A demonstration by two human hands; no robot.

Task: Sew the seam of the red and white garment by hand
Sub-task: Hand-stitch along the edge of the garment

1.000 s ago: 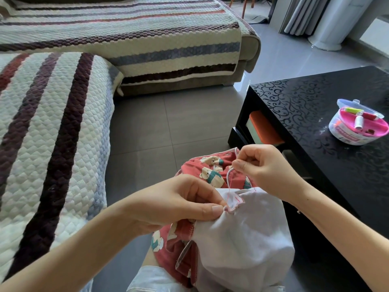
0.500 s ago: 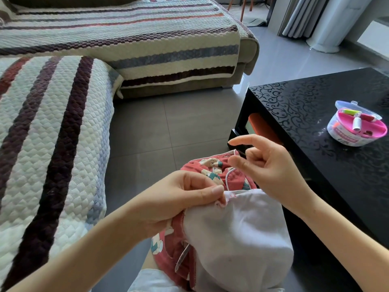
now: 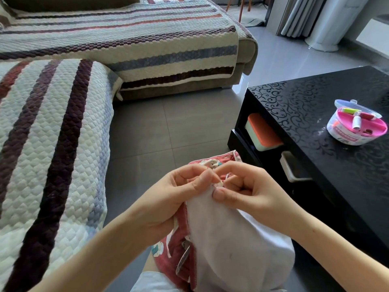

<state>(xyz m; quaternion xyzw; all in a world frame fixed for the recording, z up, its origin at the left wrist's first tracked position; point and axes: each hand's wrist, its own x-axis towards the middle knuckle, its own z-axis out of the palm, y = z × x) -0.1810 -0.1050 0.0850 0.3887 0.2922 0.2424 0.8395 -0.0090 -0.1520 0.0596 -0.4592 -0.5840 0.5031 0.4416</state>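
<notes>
A striped quilted sofa (image 3: 52,144) fills the left, and a glossy black scroll-patterned table (image 3: 315,175) stands on the right. The red and white cloth garment (image 3: 231,239) lies on the lap. The left hand (image 3: 174,197) and right hand (image 3: 248,188) both pinch its seam edge. A round pink sewing box (image 3: 355,127) sits on the table.

Seam of the garment (image 3: 231,234) hidden under the fingertips (image 3: 219,194) — needle, thread too small to tell.

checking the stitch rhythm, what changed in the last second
The right hand, lifted off the seam half a second ago, came back down and pinches the garment beside the left hand. The left hand kept its pinch; the sewing box stayed put.
</notes>
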